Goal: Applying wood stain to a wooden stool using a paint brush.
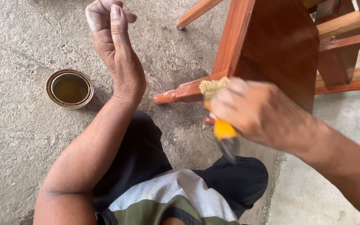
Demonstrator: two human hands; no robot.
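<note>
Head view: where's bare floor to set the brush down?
Bare concrete floor lies left of the open tin, and a paler slab bottom right below the chair. Crowded middle: right hand with brush, left hand.

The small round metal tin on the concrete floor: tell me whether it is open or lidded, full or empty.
Open, part full. The small round metal tin stands upright, no lid on it, amber liquid showing inside.
</note>
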